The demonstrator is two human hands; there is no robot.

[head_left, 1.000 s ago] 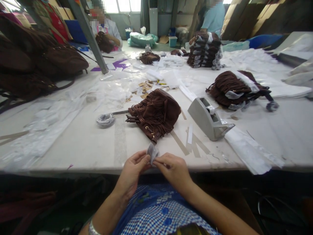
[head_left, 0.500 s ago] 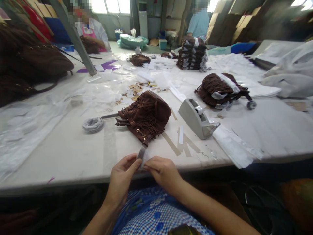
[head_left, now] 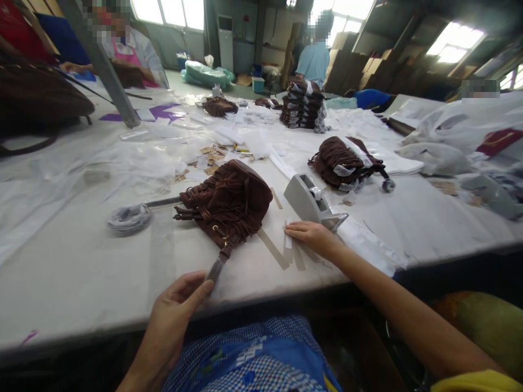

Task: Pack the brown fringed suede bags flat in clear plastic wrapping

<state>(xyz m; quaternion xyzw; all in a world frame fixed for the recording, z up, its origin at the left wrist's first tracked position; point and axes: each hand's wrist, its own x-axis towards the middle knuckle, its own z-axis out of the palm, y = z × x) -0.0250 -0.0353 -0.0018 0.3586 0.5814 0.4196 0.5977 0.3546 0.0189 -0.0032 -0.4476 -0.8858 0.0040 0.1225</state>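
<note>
A brown fringed handbag (head_left: pixel 231 204) lies on the table in front of me. Its strap (head_left: pixel 216 268), covered near its end by a thin greyish wrap, runs toward me. My left hand (head_left: pixel 180 305) pinches that strap between thumb and fingers at the table's front edge. To the right, my right hand (head_left: pixel 312 237) reaches out with fingers stretched flat over a small white strip (head_left: pixel 288 240), touching it. Just behind that hand stands a grey tape dispenser (head_left: pixel 308 198). The strap's other end leads to a wrapped grey coil (head_left: pixel 129 219) left of the bag.
Tan tape strips (head_left: pixel 274 250) lie on the table (head_left: pixel 102 283). A second fringed bag (head_left: pixel 343 163) sits behind the dispenser, and a stack of bags (head_left: pixel 304 106) farther back. A metal post (head_left: pixel 102 65) rises at left. Two people are across the table.
My right hand has let go of the strap area and moved right to the white strip. My left hand still holds the strap. The view has shifted to the right.
</note>
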